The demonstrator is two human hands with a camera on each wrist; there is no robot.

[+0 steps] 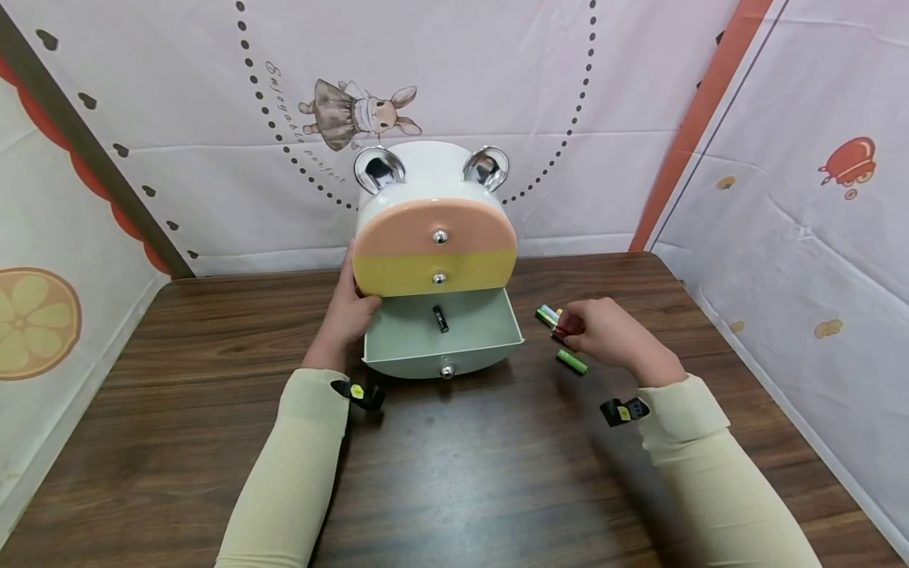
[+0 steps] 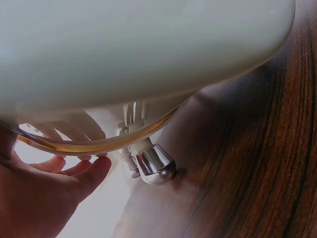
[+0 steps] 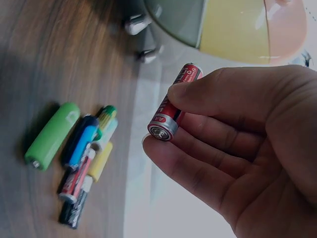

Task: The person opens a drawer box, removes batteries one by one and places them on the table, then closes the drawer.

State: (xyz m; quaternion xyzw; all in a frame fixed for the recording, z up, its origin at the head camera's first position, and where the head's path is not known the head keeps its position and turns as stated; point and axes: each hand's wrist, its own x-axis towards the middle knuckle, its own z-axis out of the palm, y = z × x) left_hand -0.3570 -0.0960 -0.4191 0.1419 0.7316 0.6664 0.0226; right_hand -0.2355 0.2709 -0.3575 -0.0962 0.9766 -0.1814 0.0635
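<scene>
A small frog-like cabinet point(image 1: 435, 170) stands on the table with its bottom green drawer point(image 1: 405, 339) pulled out. In that drawer lies one black battery point(image 1: 440, 319). My left hand point(image 1: 348, 315) rests against the cabinet's left side, fingers along the wall and thumb by the front edge; its fingertips touch the glossy shell in the left wrist view. To the right of the drawer, my right hand point(image 1: 611, 335) pinches a red battery point(image 3: 173, 106) between thumb and fingers, above the table. Below it lie a green battery point(image 3: 52, 136) and a cluster with a blue battery point(image 3: 81, 141).
Above the drawer are a yellow front point(image 1: 398, 274) and an orange front point(image 1: 398, 229), both closed, with round silver knobs. The brown wooden table point(image 1: 454, 473) meets printed cloth walls point(image 1: 568, 197) at the back and sides.
</scene>
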